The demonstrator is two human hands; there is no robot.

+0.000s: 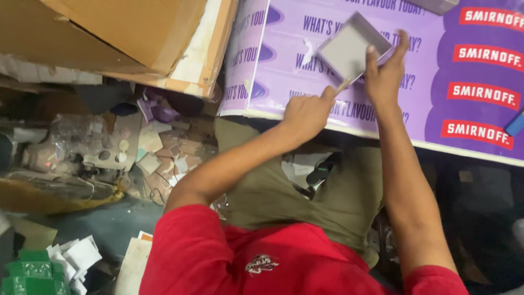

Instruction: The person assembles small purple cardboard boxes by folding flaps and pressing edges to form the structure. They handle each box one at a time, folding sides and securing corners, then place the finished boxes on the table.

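— Where's the small grey box (349, 49)?

— Held tilted above the purple printed board (436, 71) that covers the table, near its front edge.

— Which of the hands has it?

— The right hand (385, 76), fingers curled around the box's right edge. The left hand (307, 114) is mostly closed, with its forefinger pointing at the box's lower corner; whether it pinches something thin there, I cannot tell through the blur.

— And to the left?

— A cardboard sheet (136, 33) over a floor littered with paper scraps (164, 153) and green packets (27, 273).
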